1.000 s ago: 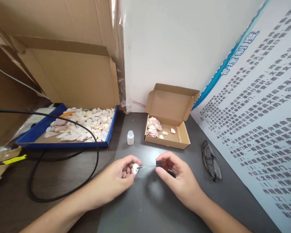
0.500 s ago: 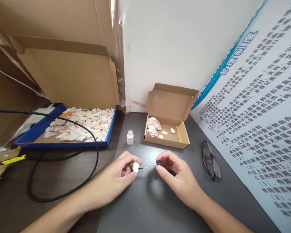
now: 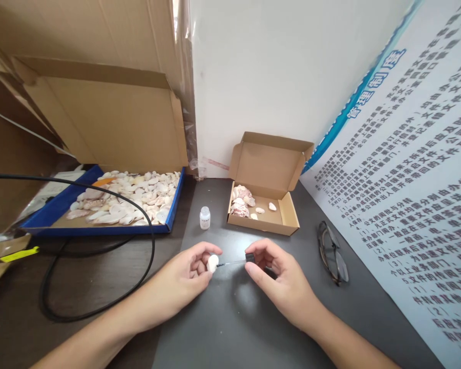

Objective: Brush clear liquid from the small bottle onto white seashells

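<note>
Between the thumb and fingers of my left hand (image 3: 190, 269) is a small white seashell (image 3: 212, 263). My right hand (image 3: 272, 269) pinches the black cap of a brush applicator (image 3: 249, 258). From that cap a thin clear stem runs left, and its dark brush tip meets the right side of the shell. Beyond my left hand a small clear bottle (image 3: 205, 219) with a pale label stands upright, its neck uncapped. Farther back, a small cardboard box (image 3: 271, 230) lies with its lid raised, and several shells (image 3: 240, 207) rest inside it.
A blue-edged box (image 3: 100, 230) full of pale shells stands at the left. A black cable (image 3: 153, 246) loops over the desk before it. Folded eyeglasses (image 3: 332, 253) lie on the right, near a printed poster (image 3: 399, 179). A white wall panel (image 3: 253, 77) rises behind.
My left hand, with the shell, has shifted slightly left, and the applicator tip has followed it. My right hand has barely moved. The camera view has shifted a little.
</note>
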`<state>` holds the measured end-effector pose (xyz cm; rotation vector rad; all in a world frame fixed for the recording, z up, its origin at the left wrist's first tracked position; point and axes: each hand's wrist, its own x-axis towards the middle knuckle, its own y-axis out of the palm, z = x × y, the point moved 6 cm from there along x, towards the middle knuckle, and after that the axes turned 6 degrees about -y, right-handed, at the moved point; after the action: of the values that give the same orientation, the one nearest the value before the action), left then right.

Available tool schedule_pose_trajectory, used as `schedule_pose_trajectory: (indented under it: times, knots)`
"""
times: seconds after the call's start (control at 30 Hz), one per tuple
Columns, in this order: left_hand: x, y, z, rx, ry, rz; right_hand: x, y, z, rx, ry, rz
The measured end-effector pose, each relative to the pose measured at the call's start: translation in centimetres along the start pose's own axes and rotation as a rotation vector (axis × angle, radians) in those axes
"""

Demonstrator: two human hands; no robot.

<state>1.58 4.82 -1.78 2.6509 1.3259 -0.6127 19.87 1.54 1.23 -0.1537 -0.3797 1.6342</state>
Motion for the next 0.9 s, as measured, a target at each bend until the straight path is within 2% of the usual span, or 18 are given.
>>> schedule_pose_trajectory:
  times: [0.77, 0.9]
  knots:
    - [-0.04, 0.54, -0.57, -0.012, 0.043, 0.052, -0.02, -0.40, 0.18, -0.023, -0.004, -0.030]
    - [0.04, 0.56, -0.33, -0.013, 0.048, 0.053, -0.20, -0.24, 0.35, -0.002, -0.040, -0.009]
